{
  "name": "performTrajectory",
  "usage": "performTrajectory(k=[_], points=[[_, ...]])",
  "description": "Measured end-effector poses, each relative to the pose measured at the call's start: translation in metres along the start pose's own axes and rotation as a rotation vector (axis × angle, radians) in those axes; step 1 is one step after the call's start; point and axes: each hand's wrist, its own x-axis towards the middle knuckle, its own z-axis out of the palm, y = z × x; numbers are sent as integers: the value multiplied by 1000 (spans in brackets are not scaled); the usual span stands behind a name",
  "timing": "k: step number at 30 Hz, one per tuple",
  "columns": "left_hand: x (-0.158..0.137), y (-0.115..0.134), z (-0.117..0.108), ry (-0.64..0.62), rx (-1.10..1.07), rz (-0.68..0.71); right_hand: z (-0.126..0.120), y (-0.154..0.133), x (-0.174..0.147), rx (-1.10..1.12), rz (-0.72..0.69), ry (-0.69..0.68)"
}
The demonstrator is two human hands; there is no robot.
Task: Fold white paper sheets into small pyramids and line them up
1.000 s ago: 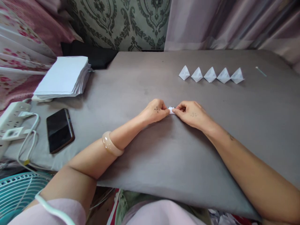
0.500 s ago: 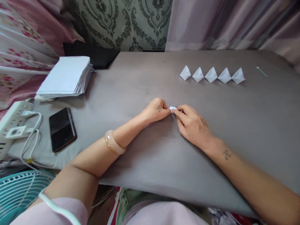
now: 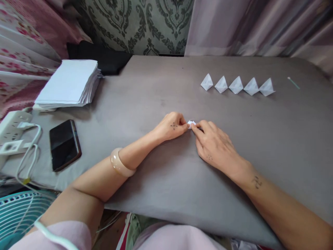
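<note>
A small folded piece of white paper (image 3: 191, 123) is pinched between my two hands, just above or on the grey cloth; most of it is hidden by fingers. My left hand (image 3: 171, 125) grips its left side with thumb and curled fingers. From the right, my right hand (image 3: 214, 140) presses its thumb and fingers on the other side. Farther back stands a row of several folded white paper shapes with pointed tops, from the leftmost paper shape (image 3: 207, 82) to the rightmost paper shape (image 3: 267, 87).
A thick stack of white paper (image 3: 67, 81) lies at the back left beside a black cloth (image 3: 101, 57). Nearer are a phone (image 3: 65, 145) and a power strip (image 3: 13, 130) with cables. A cotton swab (image 3: 293, 82) lies far right. A teal fan (image 3: 23, 215) stands below left.
The view has shifted slightly. Both hands keep their hold on the folded paper, with the right fingers slightly changed in position. The row of paper shapes stays as it was.
</note>
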Motion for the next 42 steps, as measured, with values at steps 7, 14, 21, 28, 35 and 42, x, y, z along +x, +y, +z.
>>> performTrajectory(k=[7,14,21,28,35,42], points=[[-7,4,-1,78,-42,-3,2,10,3,164,34,16],[-4,-5,8,61,-92,29,19,16,6,509,205,176],[-12,-7,13,91,-110,135,22,22,12,760,346,166],[-19,-3,15,102,-15,236,28,27,13,741,280,111],[-18,-7,14,116,-129,260,21,29,12,810,286,110],[-16,-8,7,3,-437,235,15,28,10,950,294,87]])
